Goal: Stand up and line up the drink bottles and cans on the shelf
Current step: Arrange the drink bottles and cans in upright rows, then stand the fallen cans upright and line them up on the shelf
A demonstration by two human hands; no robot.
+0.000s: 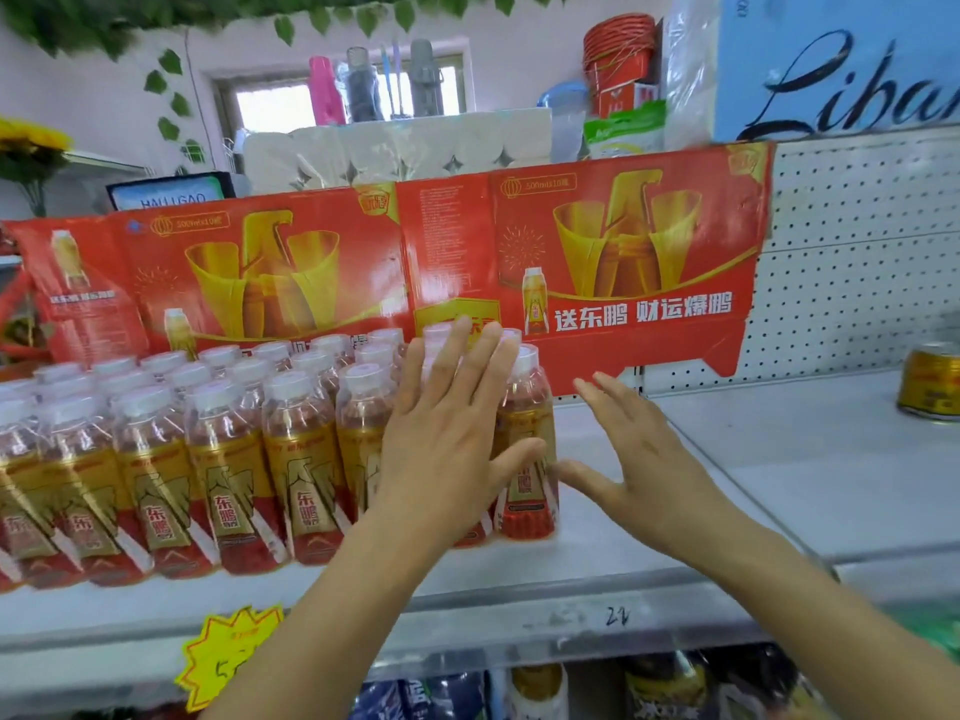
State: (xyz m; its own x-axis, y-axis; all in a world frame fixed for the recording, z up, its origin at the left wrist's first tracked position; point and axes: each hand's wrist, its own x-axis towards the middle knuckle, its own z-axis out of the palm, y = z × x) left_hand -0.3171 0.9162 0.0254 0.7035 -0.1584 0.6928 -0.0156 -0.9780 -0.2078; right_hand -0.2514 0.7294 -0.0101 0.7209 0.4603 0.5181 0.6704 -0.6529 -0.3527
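Observation:
Several drink bottles (228, 459) with white caps and red-and-gold labels stand upright in rows on the white shelf (701, 517). My left hand (447, 439) lies flat, fingers straight, against the front of the bottles at the right end of the rows. The rightmost bottle (527, 407) shows behind its fingers and thumb. My right hand (639, 459) hovers just right of that bottle, fingers spread and straight, holding nothing. A gold can (932, 379) stands alone at the far right of the shelf.
A red cardboard banner (467, 262) stands behind the bottles against white pegboard (852, 252). Toilet paper packs (395, 153) and a blue box (831, 65) sit on top. A yellow price tag (228, 652) hangs on the shelf edge; more bottles (540, 693) are below.

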